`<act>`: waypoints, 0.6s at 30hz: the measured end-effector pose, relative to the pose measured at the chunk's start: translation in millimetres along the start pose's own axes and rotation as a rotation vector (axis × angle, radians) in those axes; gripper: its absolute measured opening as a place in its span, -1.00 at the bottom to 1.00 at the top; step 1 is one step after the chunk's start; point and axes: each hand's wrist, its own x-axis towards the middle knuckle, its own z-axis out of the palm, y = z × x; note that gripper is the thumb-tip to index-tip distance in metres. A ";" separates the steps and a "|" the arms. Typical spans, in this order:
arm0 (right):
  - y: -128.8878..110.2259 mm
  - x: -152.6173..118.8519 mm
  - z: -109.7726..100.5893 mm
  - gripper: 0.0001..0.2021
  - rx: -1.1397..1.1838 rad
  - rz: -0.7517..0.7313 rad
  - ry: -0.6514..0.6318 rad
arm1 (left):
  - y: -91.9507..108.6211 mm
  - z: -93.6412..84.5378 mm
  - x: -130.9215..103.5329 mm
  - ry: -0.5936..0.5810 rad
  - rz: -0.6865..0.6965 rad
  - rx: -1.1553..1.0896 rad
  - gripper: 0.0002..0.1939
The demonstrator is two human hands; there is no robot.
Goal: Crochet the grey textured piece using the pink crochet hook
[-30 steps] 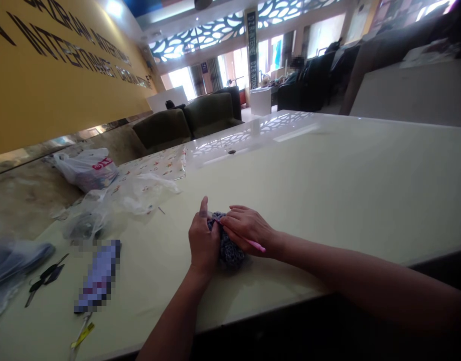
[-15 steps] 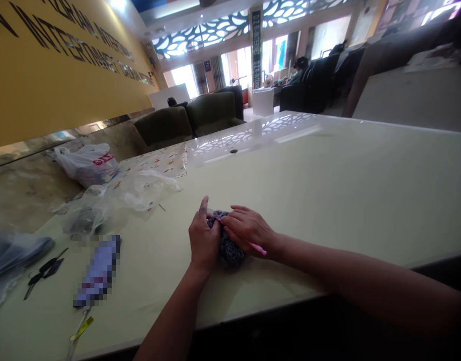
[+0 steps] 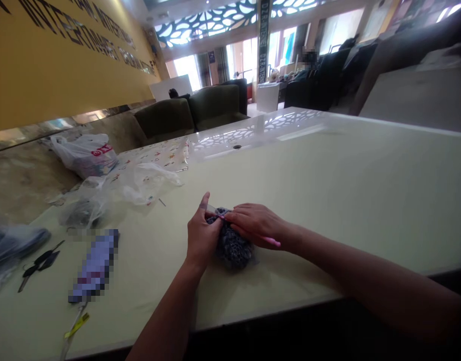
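Note:
A dark grey crocheted piece (image 3: 234,246) hangs between my hands, low over the near part of the table. My left hand (image 3: 203,233) pinches its upper left edge between thumb and fingers, with the index finger raised and yarn running from it. In my right hand (image 3: 258,222) is a pink crochet hook (image 3: 272,241), its handle end sticking out below the palm. The hook's tip meets the crochet beside my left thumb. Fingers hide part of the hook and the stitches.
On the pale table (image 3: 346,200), keys (image 3: 40,263) and a blurred-out bluish item (image 3: 95,265) lie at left. Behind them are clear plastic bags (image 3: 147,183) and a full white carrier bag (image 3: 87,153). Dark green chairs (image 3: 215,105) stand beyond the table.
My right hand has shifted slightly right with the hook, away from my left hand. More of the crocheted piece shows between them. The camera view has tilted a little.

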 end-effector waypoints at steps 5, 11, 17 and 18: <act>1.8 -1.6 -8.3 -0.71 0.203 0.067 -0.036 | -1.8 -1.6 3.8 -0.071 0.010 -0.073 -0.22; 3.1 -0.5 -18.4 -0.72 0.267 0.085 -0.070 | -1.6 -0.4 3.1 -0.089 -0.003 -0.115 -0.20; -2.3 -1.5 -9.6 -0.74 0.094 0.034 -0.049 | -0.5 0.7 -0.1 -0.048 0.030 -0.054 -0.24; -2.5 -1.6 -9.1 -0.74 0.074 0.031 -0.054 | -0.5 1.2 -0.8 -0.040 0.036 -0.041 -0.25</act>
